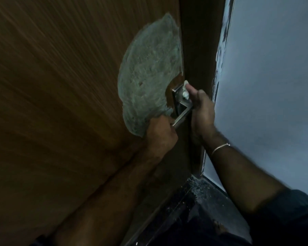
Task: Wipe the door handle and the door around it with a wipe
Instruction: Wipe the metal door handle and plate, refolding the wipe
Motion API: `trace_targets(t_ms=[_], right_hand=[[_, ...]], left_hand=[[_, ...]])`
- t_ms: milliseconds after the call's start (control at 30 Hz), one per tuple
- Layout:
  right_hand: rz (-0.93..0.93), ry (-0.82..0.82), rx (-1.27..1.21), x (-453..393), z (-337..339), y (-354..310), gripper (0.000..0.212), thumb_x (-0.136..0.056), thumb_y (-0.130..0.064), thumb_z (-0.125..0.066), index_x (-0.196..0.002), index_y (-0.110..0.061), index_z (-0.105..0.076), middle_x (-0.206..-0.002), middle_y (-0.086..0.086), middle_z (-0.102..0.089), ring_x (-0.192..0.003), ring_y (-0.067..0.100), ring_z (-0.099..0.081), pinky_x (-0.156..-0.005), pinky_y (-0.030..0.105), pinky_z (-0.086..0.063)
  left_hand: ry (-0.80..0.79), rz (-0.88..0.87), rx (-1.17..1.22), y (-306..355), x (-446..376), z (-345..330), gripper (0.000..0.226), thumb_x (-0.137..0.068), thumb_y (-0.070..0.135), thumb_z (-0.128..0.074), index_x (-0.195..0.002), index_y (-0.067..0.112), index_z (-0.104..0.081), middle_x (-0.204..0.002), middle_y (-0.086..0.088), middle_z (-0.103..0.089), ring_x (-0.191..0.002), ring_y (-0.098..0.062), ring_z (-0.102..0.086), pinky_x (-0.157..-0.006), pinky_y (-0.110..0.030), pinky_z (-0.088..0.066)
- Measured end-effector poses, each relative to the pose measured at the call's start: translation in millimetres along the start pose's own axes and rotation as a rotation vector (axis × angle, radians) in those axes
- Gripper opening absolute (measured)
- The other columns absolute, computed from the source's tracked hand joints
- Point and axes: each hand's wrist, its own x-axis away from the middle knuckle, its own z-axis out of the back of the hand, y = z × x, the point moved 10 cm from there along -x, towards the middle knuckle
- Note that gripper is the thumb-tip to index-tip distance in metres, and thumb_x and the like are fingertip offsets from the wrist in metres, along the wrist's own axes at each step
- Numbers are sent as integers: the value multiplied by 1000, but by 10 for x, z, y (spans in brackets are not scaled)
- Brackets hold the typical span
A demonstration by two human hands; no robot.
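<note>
Gripping the free end of the door handle (180, 110) in my closed left hand (160, 131), I press a bunched wipe (185, 89) (white) against its plate with my right hand (202, 110); a pale smear (148, 73) covers the door (52, 103) above my left hand.

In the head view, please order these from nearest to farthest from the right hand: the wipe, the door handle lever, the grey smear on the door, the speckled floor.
From the right hand:
1. wipe, in its grip.
2. door handle lever, just left.
3. grey smear, left, on the door.
4. speckled floor, far below.
</note>
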Motion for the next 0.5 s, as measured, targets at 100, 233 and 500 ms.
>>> trace_targets(t_ms=[100,233,500], right_hand=[[261,-17,432,-17,-51,-369,27,-96,-15,-57,-119,-11,-70,-123,0,-69,-115,7,-64,-95,16,-50],[586,28,733,80,-206,-656,23,-87,-5,-68,-110,-5,-74,-114,4,-72,-108,8,-66,-95,14,-49],[750,-290,1134,342,-581,-534,21,-80,9,-65,-96,-1,-75,-104,14,-73,-102,29,-67,-99,38,-51]], left_hand=[[-7,0,-25,-22,16,-21,36,-97,19,-57,-131,17,-65,-129,-6,-68,-122,-21,-61,-108,-26,-45],[-1,-3,-21,-45,2,-37,37,-97,19,-56,-133,17,-65,-130,-6,-67,-124,-22,-60,-109,-27,-42],[10,-16,-43,-31,-14,-37,34,-95,18,-55,-126,15,-69,-124,-8,-71,-121,-27,-61,-106,-31,-44]])
